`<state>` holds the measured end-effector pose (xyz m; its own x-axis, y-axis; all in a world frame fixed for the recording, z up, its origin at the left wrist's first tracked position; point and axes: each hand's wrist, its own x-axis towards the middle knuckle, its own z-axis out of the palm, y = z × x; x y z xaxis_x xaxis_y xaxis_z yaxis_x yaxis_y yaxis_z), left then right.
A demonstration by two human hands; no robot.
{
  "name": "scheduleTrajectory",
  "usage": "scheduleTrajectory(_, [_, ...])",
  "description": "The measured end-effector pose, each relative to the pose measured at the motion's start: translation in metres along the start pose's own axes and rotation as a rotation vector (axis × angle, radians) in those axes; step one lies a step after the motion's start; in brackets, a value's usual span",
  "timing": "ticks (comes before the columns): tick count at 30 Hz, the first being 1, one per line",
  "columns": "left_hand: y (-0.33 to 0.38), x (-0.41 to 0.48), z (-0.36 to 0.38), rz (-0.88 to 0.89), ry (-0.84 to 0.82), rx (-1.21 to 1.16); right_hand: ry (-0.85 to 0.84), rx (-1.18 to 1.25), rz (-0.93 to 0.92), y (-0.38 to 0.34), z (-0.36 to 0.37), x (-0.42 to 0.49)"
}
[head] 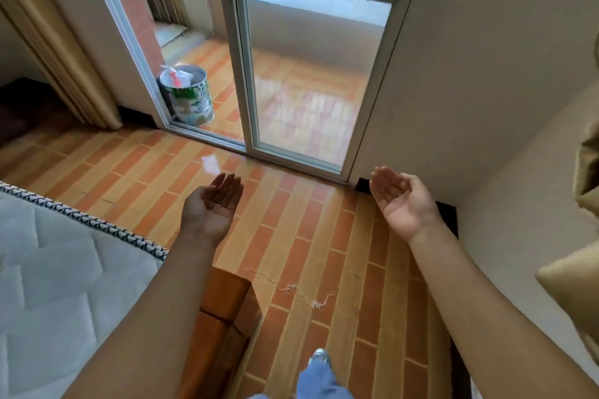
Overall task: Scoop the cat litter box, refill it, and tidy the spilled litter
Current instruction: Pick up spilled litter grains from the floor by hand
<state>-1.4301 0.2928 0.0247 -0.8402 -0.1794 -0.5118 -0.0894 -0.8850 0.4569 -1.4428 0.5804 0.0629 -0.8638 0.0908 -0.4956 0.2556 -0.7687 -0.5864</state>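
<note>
Below me, my shoe [319, 356] stands on glossy orange brick-pattern floor tiles [308, 236], with the mattress [64, 269] at my left and loose threads [311, 296] just ahead. My left hand [210, 207] and right hand [400, 201] are held out palm up, fingers relaxed, empty. Beyond them, past the half-open sliding glass door [308, 74], a printed pail [191, 100] holds a crumpled white bag [176, 74]. Where the litter box is, I cannot tell.

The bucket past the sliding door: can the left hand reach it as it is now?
Probably not yet. The left hand hovers open well short of the bucket. The doorway stands open, so stepping forward should suffice.
</note>
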Motion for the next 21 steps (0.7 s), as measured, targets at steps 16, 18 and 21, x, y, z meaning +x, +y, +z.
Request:
scheduleTrajectory(16, [0.060,0.214,0.091,0.138,0.138,-0.079,-0.203,-0.192,0.168,-0.010,0.173,0.257])
scheduleTrajectory(18, [0.079,0.247,0.102,0.146,0.147,-0.086,-0.212,-0.205,0.188,0.001,0.207,0.290])
scheduleTrajectory(21, [0.111,0.293,0.115,0.151,0.164,-0.094,-0.211,-0.227,0.226,0.019,0.259,0.334])
